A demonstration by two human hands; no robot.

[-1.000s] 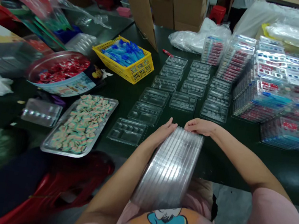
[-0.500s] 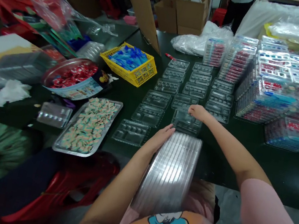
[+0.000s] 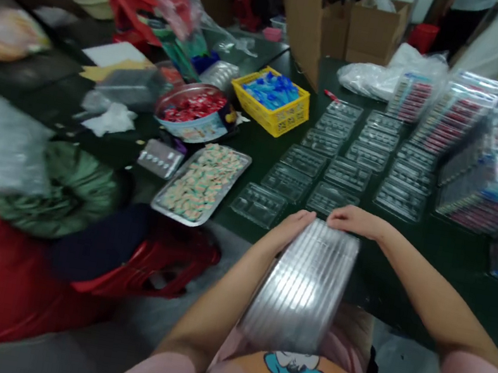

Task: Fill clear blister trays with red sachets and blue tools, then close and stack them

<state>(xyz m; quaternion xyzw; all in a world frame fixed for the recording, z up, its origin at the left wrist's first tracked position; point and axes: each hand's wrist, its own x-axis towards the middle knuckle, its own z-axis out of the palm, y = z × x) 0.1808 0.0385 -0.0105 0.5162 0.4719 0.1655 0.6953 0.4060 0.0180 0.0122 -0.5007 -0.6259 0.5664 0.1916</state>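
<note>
Left grip (image 3: 290, 228) and right grip (image 3: 353, 220), angled inward, hold the tray stack (image 3: 301, 286) by its far end.

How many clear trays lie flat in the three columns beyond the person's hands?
14 clear trays: six in the left column, five in the middle column, three in the right column beside the filled stacks. Others may be hidden behind those stacks.

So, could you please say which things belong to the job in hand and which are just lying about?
Likely the job:
- clear tray stack
- spread trays
- blue packets
- filled packs

Apparently lying about:
- crumpled white scrap
- cardboard box
- green cloth
</note>
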